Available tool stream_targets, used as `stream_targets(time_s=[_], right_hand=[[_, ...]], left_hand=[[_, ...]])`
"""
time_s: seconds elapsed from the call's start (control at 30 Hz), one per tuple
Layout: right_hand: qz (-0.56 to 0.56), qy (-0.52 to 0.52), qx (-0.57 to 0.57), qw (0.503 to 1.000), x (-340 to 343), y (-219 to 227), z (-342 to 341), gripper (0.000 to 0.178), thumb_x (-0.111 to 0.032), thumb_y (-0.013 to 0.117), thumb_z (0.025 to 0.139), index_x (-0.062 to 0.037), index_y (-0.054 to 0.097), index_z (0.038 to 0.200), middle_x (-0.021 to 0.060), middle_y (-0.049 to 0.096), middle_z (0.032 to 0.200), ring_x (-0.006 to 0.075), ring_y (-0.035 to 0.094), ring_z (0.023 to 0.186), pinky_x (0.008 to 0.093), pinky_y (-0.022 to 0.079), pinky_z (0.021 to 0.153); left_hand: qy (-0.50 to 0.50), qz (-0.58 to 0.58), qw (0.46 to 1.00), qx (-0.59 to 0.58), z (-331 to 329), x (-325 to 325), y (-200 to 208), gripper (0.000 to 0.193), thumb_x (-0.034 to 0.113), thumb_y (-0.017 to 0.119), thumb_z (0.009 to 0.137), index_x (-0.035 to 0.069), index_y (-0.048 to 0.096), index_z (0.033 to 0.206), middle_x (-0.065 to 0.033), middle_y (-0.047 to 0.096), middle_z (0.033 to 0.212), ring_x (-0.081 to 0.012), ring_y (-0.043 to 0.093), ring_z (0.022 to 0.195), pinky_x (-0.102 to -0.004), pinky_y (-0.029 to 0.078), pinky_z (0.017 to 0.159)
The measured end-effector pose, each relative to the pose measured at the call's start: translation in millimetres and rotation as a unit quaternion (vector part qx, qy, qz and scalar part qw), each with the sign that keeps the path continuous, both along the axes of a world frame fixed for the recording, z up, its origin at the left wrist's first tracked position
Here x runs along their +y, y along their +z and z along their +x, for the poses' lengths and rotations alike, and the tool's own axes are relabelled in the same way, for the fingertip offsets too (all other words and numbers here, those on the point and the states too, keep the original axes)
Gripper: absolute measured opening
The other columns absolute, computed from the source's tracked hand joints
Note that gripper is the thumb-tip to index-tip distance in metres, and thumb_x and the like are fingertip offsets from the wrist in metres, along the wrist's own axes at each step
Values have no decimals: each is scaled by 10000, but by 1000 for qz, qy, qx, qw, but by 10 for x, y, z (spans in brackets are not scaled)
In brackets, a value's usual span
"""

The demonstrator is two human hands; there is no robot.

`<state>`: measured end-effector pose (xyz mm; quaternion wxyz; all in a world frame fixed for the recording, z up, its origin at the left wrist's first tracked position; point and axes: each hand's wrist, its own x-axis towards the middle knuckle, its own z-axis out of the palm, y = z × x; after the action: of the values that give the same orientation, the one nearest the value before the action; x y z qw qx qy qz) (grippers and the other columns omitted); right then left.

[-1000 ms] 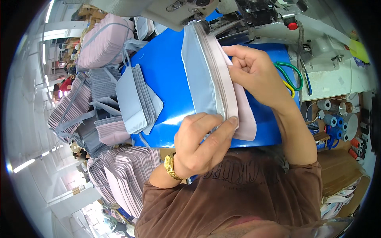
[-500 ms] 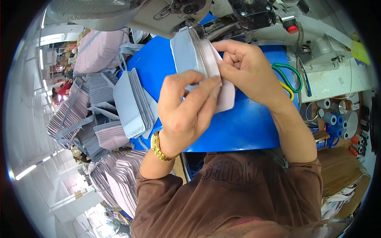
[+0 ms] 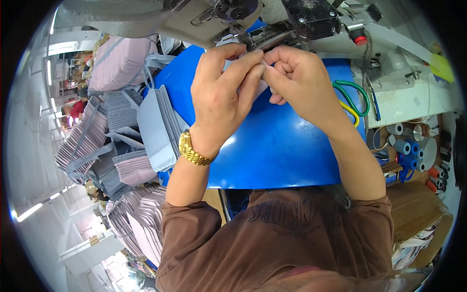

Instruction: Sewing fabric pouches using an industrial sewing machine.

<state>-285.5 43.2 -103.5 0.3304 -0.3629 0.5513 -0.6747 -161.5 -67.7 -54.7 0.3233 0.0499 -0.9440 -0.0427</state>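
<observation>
My left hand [image 3: 221, 92], with a gold watch at its wrist, and my right hand [image 3: 304, 85] meet just below the sewing machine [image 3: 187, 22]. Both pinch a pale pink and grey fabric piece [image 3: 261, 89] at its edge. Most of the piece is hidden behind my fingers, and its far end reaches the machine's needle area, which I cannot make out clearly. Beneath my hands spreads a blue work surface [image 3: 282, 155]. Left of my left hand leans a small stack of grey-blue fabric pieces [image 3: 156, 124].
Tied bundles of pink and grey fabric pieces [image 3: 124, 63] pile up at the left. Scissors with green handles [image 3: 368, 100] and a yellow-handled tool [image 3: 351, 111] lie beside my right forearm. Thread spools [image 3: 403, 146] stand at the right, and a red button [image 3: 360, 40] sits on the machine.
Both hands have shifted away from me toward the machine, the left one the most. The fabric piece went with them and is now mostly covered by my fingers.
</observation>
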Motion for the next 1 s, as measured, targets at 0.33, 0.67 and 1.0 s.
stream_targets(time_s=[0.33, 0.67, 1.0], right_hand=[[-77, -4, -21, 997, 92, -76, 508, 238, -88, 614, 927, 18, 613, 1139, 141, 706, 888, 166, 692, 805, 314, 531, 719], [-77, 52, -159, 983, 120, 43, 436, 250, -150, 593, 964, 47, 654, 1104, 109, 713, 992, 131, 673, 880, 264, 518, 745], [77, 32, -75, 994, -153, -175, 332, 375, -284, 647, 915, 49, 728, 762, 127, 706, 654, 161, 689, 605, 283, 518, 568]], left_hand=[[103, 355, 914, 167, 340, 111, -418, 95, 13, 723, 868, 7, 638, 911, -76, 617, 837, -146, 572, 710, -260, 481, 651], [46, -54, 997, 40, 367, 51, -346, 551, -13, 686, 781, 42, 598, 1322, -217, 543, 1368, -364, 609, 1108, -390, 517, 901], [-3, -249, 957, -149, 337, -87, 162, 417, 103, 680, 735, 69, 691, 1150, -31, 635, 1165, -216, 569, 1079, -354, 419, 807]])
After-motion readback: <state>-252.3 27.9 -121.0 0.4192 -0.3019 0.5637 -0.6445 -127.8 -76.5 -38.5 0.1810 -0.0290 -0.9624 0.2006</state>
